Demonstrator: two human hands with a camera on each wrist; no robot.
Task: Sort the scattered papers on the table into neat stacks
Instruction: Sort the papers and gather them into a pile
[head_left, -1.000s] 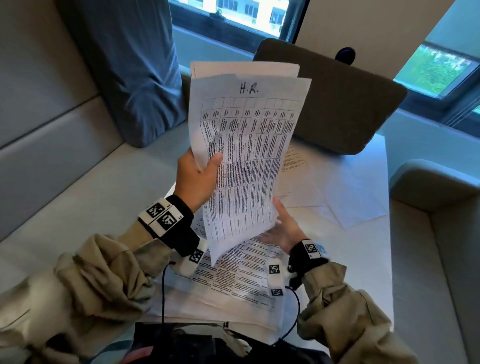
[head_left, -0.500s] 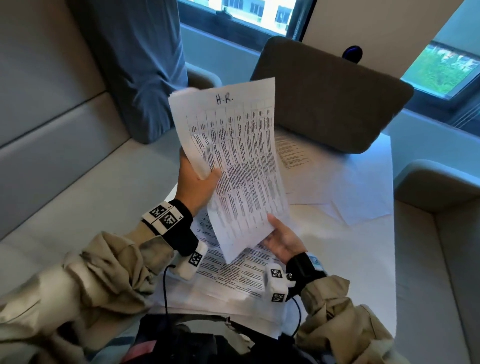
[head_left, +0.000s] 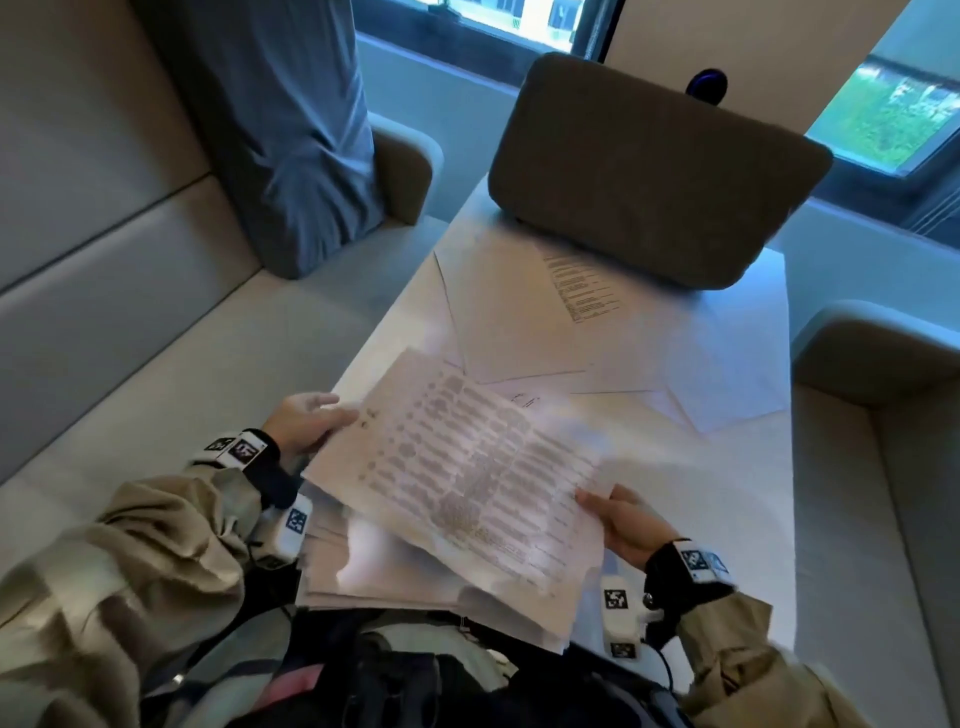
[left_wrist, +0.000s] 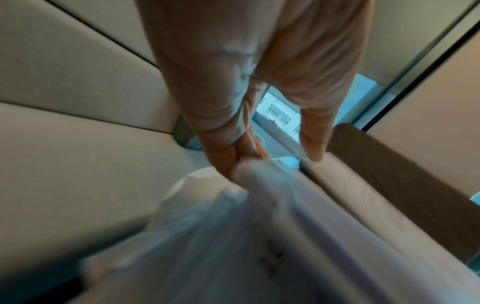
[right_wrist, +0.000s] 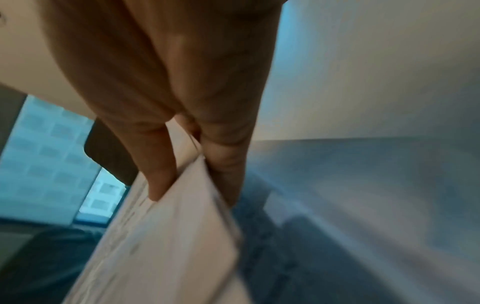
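Observation:
I hold a sheaf of printed papers (head_left: 467, 467), blurred by motion, lying almost flat just above the stack of papers (head_left: 395, 587) at the table's near edge. My left hand (head_left: 311, 421) holds the sheaf's left edge. In the left wrist view the left hand's fingers (left_wrist: 228, 158) sit at the paper's edge (left_wrist: 272, 195) with the thumb spread apart. My right hand (head_left: 618, 519) pinches the sheaf's right corner. In the right wrist view the right hand's fingers (right_wrist: 161, 181) and thumb clamp the sheets (right_wrist: 182, 226). Several loose sheets (head_left: 519, 312) lie overlapped farther back on the white table (head_left: 737, 545).
A dark grey cushion (head_left: 649, 171) stands at the table's far end, against the loose sheets. A blue-grey pillow (head_left: 280, 130) leans on the beige sofa (head_left: 130, 338) at the left. Another sofa arm (head_left: 883, 353) borders the table's right side. Windows lie behind.
The sheaf, held upright in front of me a second ago, has swung down to nearly flat over the near stack. Both hands came down with it.

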